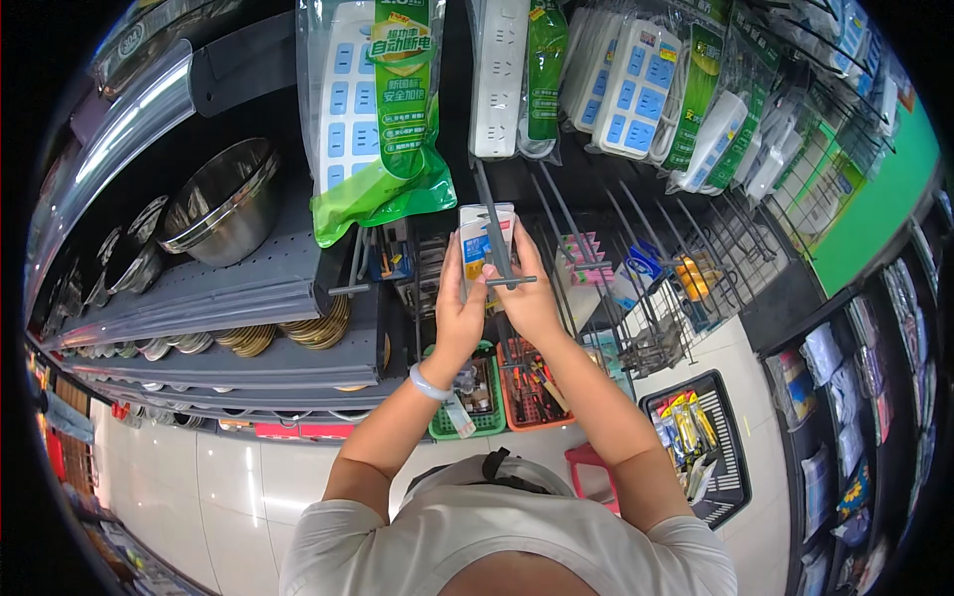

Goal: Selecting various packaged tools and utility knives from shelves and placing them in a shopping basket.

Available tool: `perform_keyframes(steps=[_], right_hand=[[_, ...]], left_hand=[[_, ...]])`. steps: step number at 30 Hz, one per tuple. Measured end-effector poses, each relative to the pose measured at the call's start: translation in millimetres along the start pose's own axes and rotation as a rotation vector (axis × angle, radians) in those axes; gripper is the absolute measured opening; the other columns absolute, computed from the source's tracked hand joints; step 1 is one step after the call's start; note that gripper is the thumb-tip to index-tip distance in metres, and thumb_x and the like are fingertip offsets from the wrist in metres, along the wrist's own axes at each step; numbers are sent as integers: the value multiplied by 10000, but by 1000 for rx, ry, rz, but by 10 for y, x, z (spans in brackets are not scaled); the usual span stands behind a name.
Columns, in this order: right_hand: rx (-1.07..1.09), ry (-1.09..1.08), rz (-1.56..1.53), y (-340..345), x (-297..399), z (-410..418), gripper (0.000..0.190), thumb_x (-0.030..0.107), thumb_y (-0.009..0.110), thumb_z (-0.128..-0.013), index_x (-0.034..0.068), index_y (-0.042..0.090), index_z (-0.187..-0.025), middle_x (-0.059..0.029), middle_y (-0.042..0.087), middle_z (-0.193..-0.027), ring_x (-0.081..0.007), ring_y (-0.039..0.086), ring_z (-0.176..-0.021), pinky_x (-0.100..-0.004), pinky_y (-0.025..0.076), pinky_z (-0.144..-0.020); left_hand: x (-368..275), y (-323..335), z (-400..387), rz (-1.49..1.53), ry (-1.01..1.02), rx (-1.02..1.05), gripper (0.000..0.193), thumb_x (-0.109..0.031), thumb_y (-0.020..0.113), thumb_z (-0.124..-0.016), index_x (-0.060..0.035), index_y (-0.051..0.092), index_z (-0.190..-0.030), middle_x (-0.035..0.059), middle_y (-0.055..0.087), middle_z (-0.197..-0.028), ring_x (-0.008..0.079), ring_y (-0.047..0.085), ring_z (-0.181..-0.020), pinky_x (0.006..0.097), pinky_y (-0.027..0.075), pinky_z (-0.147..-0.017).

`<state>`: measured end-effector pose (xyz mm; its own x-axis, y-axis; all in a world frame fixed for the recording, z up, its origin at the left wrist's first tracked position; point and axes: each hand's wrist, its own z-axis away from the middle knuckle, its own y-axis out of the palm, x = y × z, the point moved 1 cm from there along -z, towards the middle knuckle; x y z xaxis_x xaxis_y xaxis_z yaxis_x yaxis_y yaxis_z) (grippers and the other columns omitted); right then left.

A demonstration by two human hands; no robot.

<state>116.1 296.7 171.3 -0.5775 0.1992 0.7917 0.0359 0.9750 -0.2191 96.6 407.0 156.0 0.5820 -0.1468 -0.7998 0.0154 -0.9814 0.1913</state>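
My left hand [456,309], with a pale bangle on its wrist, and my right hand [528,294] grip a small stack of white-and-blue carded packages [474,252] from both sides. The packages bear writing; what they contain cannot be made out. A grey metal display hook [495,238] with a crossbar at its end passes in front of them. Whether they hang on a hook is hidden. My right thumb lies close to the crossbar. Above my hands hang a bagged white power strip [497,82] and a larger one with blue sockets [344,97].
Several bare hooks [622,216] jut out at right. Below my hands stand a green basket [441,425] and an orange basket [514,417] of small goods. A black basket [734,477] of packages sits on the floor. Steel bowls [220,205] line the left shelf [291,294].
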Motion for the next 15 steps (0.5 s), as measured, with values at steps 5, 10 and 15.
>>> perform_keyframes(steps=[5,10,15], right_hand=[[-57,-71,29,-4,48,88,647,43,556,-761,3,207,-1304,-149,342,-1267,-192,401,-1118,-291,348,-910],[-5,26,-172,16,198,160,617,-22,520,-746,-21,225,-1288,-160,348,-1258,-204,377,-1143,-297,333,-923],[-44,143,-287,-48,376,203,496,23,522,-728,-10,376,-1201,-163,432,-1174,-231,423,-1099,-308,317,-922]], left_hand=[[-160,111,108,155,16,-44,330,-44,419,-853,51,371,-1164,183,320,-1280,213,341,-1174,323,281,-960],[-345,123,125,198,-135,-105,264,-43,419,-854,33,417,-1107,99,522,-1034,132,499,-937,271,386,-839],[-363,52,146,342,-246,-92,212,-63,420,-865,20,436,-1059,86,556,-968,106,520,-880,238,397,-791]])
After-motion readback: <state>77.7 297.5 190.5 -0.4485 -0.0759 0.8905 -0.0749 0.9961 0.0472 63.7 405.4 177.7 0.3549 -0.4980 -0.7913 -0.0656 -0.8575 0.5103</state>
